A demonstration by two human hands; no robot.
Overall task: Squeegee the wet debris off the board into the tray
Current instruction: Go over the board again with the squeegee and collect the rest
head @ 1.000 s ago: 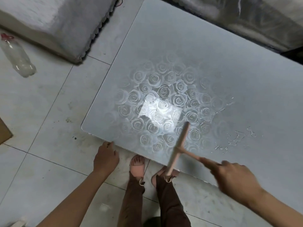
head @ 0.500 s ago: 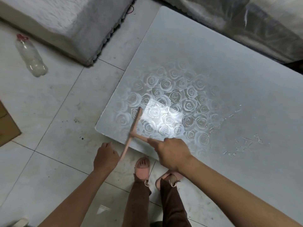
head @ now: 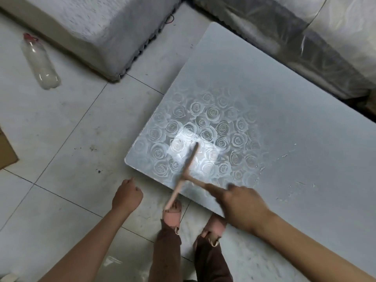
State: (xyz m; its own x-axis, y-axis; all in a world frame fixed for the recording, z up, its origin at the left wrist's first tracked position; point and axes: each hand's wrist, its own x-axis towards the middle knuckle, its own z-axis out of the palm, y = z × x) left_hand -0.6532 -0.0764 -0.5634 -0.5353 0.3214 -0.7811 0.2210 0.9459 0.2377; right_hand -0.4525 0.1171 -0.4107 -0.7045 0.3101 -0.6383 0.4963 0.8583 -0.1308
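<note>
A large grey board (head: 274, 98) with a rose pattern lies flat, its near left corner in front of me. My right hand (head: 242, 204) grips the handle of a pink T-shaped squeegee (head: 184, 176). The blade lies across the board's near edge, its lower end hanging past the edge above my foot. Water streaks and droplets (head: 291, 186) sit on the board to the right of my right hand. My left hand (head: 127, 195) hovers with curled fingers beside the board's near edge, holding nothing. No tray is in view.
A clear plastic bottle (head: 40, 62) lies on the tiled floor at upper left. A covered grey block (head: 91, 27) stands beyond the floor, and plastic-wrapped furniture (head: 305, 37) runs along the board's far side. Cardboard (head: 6, 151) shows at the left edge. My feet (head: 173, 214) stand under the board's edge.
The squeegee swept left to the board's near left corner, then came back to the right. The view shifted, so the board sits further right in frame. My left hand stayed by the edge.
</note>
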